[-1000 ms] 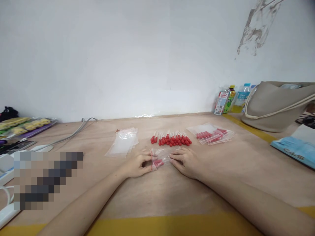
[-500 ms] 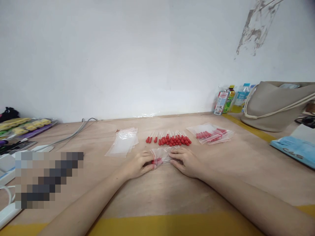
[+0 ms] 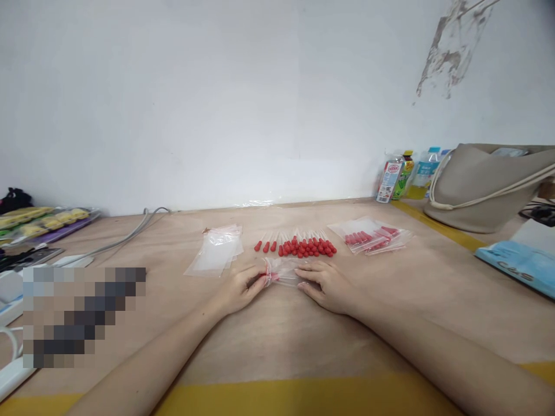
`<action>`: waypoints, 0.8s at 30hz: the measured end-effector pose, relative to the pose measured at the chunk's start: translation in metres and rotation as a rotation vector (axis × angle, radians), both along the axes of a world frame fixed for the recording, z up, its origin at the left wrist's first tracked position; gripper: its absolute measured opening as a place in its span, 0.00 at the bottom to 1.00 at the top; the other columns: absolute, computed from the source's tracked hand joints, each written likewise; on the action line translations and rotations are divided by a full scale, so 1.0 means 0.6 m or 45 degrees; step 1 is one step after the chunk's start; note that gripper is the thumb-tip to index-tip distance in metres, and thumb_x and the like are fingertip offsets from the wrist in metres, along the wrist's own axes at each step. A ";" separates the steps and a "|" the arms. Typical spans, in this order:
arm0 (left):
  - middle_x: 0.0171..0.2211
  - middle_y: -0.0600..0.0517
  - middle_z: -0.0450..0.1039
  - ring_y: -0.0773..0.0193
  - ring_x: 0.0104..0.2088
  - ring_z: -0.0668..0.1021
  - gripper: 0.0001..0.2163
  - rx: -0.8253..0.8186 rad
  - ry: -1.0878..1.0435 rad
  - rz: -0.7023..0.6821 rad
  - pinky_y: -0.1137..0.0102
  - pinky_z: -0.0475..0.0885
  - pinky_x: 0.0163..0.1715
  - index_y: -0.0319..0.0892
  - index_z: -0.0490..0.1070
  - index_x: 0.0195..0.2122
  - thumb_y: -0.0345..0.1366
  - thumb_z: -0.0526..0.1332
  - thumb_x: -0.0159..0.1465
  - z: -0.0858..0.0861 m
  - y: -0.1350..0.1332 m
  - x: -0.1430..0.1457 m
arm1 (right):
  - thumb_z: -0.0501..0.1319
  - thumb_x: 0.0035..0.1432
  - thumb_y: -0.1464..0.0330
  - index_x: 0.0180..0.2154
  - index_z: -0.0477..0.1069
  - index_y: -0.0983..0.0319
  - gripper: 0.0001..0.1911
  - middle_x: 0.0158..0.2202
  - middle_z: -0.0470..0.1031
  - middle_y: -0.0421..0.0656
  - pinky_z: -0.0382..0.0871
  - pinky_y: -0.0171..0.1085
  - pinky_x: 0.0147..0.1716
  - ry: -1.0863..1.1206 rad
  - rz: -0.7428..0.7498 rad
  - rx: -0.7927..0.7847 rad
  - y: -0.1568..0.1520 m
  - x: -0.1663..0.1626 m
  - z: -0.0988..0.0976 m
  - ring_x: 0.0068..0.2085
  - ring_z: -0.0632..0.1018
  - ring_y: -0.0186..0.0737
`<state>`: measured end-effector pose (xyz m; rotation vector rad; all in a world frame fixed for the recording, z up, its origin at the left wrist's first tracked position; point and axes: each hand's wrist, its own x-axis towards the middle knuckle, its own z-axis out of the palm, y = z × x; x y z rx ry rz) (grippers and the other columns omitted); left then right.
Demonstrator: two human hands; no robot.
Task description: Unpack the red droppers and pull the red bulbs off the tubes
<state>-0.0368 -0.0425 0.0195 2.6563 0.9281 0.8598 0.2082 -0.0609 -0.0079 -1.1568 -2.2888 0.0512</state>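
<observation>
Plywood bench [image 3: 277, 346], white wall behind. Left hand [image 3: 236, 289] pinched the red-striped mouth of a zip bag [image 3: 287, 270]; right hand [image 3: 328, 285] lay flat on its far end, likely pinning it. The bag sat just before loose red-bulb droppers [image 3: 303, 248], between empty bags [image 3: 217, 250] and filled bags [image 3: 373, 237].

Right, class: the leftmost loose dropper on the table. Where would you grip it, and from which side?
Pinch its red bulb from above, on the near side. The bulb is the thick end and points toward the person, and this dropper lies apart from the crowded row, beyond the bag.
</observation>
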 end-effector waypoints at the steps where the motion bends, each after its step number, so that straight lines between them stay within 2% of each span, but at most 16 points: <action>1: 0.34 0.48 0.72 0.65 0.34 0.73 0.11 0.036 0.008 -0.012 0.71 0.68 0.34 0.41 0.69 0.41 0.35 0.50 0.63 -0.002 0.002 -0.002 | 0.53 0.57 0.62 0.49 0.68 0.57 0.18 0.48 0.71 0.43 0.63 0.44 0.48 -0.001 -0.002 -0.007 0.000 0.000 0.000 0.48 0.71 0.42; 5: 0.38 0.47 0.71 0.64 0.38 0.73 0.10 0.143 0.040 -0.055 0.70 0.68 0.39 0.42 0.68 0.42 0.33 0.51 0.63 -0.005 0.007 -0.011 | 0.53 0.57 0.63 0.49 0.68 0.58 0.18 0.48 0.70 0.43 0.63 0.44 0.49 -0.001 0.000 -0.020 -0.001 0.000 0.001 0.49 0.70 0.43; 11: 0.38 0.47 0.69 0.65 0.39 0.72 0.11 0.153 0.095 -0.080 0.71 0.68 0.39 0.42 0.68 0.40 0.31 0.48 0.64 0.003 0.010 -0.023 | 0.53 0.57 0.63 0.49 0.67 0.57 0.18 0.49 0.70 0.42 0.62 0.45 0.50 -0.013 0.014 -0.033 0.001 0.002 -0.001 0.51 0.69 0.42; 16: 0.40 0.48 0.70 0.64 0.41 0.72 0.11 -0.040 0.158 -0.082 0.70 0.67 0.42 0.44 0.68 0.43 0.35 0.50 0.64 0.009 0.007 -0.030 | 0.53 0.57 0.64 0.48 0.68 0.57 0.17 0.48 0.71 0.43 0.62 0.44 0.50 -0.008 0.010 -0.033 0.004 0.004 -0.005 0.50 0.69 0.42; 20: 0.40 0.50 0.71 0.63 0.39 0.73 0.13 -0.190 0.209 -0.068 0.70 0.68 0.38 0.45 0.67 0.46 0.40 0.55 0.61 0.010 0.004 -0.030 | 0.53 0.57 0.64 0.48 0.68 0.58 0.17 0.48 0.70 0.44 0.63 0.44 0.50 0.007 0.010 -0.033 0.003 0.004 -0.004 0.50 0.70 0.43; 24: 0.39 0.50 0.71 0.64 0.39 0.72 0.11 -0.243 0.164 -0.042 0.70 0.68 0.40 0.44 0.68 0.43 0.40 0.54 0.61 0.011 0.011 -0.039 | 0.53 0.57 0.64 0.48 0.68 0.58 0.17 0.48 0.70 0.44 0.63 0.44 0.50 0.009 0.010 -0.045 0.000 0.004 -0.001 0.50 0.70 0.43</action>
